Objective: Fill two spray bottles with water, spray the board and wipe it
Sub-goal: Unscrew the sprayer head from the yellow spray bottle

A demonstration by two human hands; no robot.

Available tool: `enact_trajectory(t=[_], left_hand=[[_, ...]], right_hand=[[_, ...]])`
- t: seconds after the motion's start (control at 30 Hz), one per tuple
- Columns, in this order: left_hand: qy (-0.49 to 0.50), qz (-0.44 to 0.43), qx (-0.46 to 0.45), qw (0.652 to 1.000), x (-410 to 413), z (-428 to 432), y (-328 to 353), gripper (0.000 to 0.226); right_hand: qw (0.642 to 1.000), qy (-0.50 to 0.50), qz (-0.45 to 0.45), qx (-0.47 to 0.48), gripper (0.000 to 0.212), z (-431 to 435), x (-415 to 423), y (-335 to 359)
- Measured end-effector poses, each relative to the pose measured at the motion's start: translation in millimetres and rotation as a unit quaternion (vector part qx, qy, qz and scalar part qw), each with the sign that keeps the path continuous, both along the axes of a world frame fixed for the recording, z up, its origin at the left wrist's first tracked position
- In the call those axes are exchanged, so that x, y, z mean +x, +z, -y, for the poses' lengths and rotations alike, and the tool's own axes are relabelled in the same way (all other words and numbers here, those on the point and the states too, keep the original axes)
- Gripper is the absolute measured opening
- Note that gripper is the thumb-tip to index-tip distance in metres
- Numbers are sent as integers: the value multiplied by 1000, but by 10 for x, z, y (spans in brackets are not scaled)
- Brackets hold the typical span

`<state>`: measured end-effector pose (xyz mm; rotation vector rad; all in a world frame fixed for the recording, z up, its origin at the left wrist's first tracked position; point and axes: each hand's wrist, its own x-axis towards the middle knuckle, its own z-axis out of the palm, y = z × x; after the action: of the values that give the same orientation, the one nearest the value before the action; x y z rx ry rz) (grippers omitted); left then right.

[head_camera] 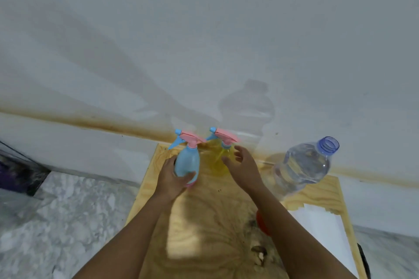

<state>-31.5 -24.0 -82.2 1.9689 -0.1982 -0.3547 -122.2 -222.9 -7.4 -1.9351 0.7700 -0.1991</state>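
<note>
Left hand (170, 179): gripping blue spray bottle (187, 161), standing on board (204, 222).
Right hand (243, 166): hovering open, just beside yellow spray bottle (217, 161).
Water bottle (301, 165): standing uncapped, far right.

Two spray bottles (187, 162) (218, 161) and an open water bottle (301, 165) line the board's (204, 222) far edge against the wall (204, 29); its near middle lies bare between the forearms.

left bottle (187, 162): my view, light blue, pink-blue sprayer
right bottle (218, 161): yellow
board (210, 233): tan woodgrain
floor (68, 210): grey marbled
</note>
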Motion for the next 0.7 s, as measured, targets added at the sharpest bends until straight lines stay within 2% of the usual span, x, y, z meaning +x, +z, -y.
enact_trajectory(t=[0.1,0.23,0.37,0.6,0.7], left_hand=[[-6,-14,-15,1000,152,92,-103,78],[-37,-23,-1,999,335,136,-204,84],[-62,-53,9,997,526,135,-395,88],[-44,-21,9,999,525,219,-275,100],[-1,-1,47,999,284,240,-169,105]], right_hand=[[1000,-9,6,-19,55,16,165,-67],[998,-45,5,-33,37,16,336,-175],[995,-74,-12,-57,43,14,422,-193],[995,-86,16,-53,28,12,296,-99],[995,-73,42,-47,28,11,153,28]])
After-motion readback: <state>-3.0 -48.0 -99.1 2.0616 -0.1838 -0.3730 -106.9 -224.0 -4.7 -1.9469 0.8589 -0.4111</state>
